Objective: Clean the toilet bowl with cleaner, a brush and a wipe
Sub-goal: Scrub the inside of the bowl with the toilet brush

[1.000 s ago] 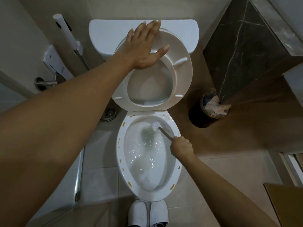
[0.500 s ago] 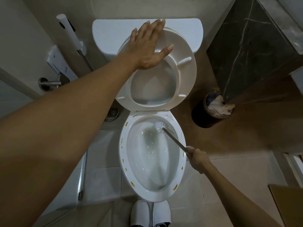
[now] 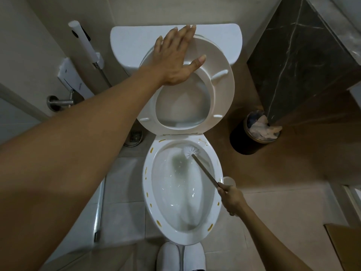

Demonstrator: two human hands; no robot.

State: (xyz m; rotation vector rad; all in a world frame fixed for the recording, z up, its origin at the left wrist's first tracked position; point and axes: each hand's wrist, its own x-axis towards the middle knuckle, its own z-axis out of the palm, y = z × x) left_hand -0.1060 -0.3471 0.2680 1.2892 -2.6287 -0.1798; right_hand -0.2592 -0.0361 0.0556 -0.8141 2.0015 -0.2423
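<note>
Brush (image 3: 191, 151): head against the upper inner wall of the bowl (image 3: 217, 169), handle slanting to the right hand (image 3: 231, 198), fist closed around it. Left hand (image 3: 176, 57), fingers spread, flat on the raised seat (image 3: 222, 89).

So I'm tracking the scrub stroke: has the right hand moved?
Yes. The right hand has pulled back from over the bowl to outside its right rim, gripping the brush.
</note>
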